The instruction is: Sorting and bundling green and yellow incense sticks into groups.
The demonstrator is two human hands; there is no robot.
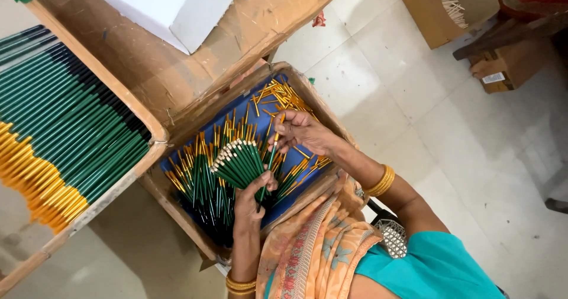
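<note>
Around the work: big wooden tray (155, 134) at left w/ rows of green pencils (65, 121), gold ends lined up along one side; its rim butts against the cardboard box (195, 118). White sheet (165, 3) lies on brown cardboard above. Far right, on the tiled floor (414, 92), a 2nd carton (429, 12) w/ pale sticks, partly cut off by the frame edge.

Box has a blue lining, loose green pencils w/ gold caps (204, 174) piled inside; near corner hidden by orange patterned cloth (313, 246) over the lap.

Left hand (251, 201): fingers clenched round a bundle of green pencils (239, 163), pale ends fanned up-left, held just over the pile. Right hand (302, 132): fingers pinched on a single pencil (273, 151), which slants down to the bundle. Exact fingertip contact hard to make out.
</note>
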